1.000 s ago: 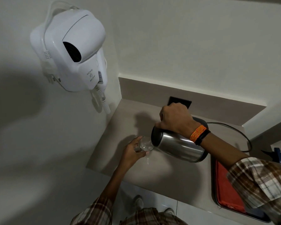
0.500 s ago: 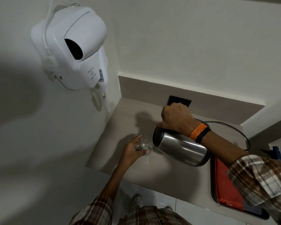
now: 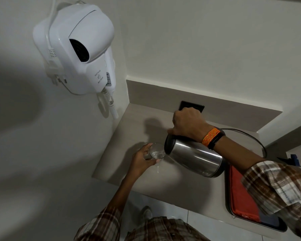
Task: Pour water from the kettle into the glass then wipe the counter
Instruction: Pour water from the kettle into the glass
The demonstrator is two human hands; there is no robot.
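Note:
A steel kettle [image 3: 194,157] with a black top is tipped to the left over the grey counter [image 3: 139,122]. My right hand [image 3: 188,124] grips its handle from above. The spout touches the rim of a clear glass [image 3: 155,152] with a little water in it. My left hand [image 3: 141,160] is wrapped around the glass and holds it just above the counter, tilted toward the kettle. A small wet streak [image 3: 158,168] shows on the counter below the glass.
A white wall-hung hair dryer [image 3: 78,49] with a coiled cord projects at the upper left. A dark tray [image 3: 254,221] with a red cloth [image 3: 241,193] lies at the right. A black cord [image 3: 250,136], a black socket plate [image 3: 193,106] and a blue object [image 3: 294,159] sit behind.
The kettle has tipped slightly further and shifted a little to the right. The glass stays at the spout in my left hand.

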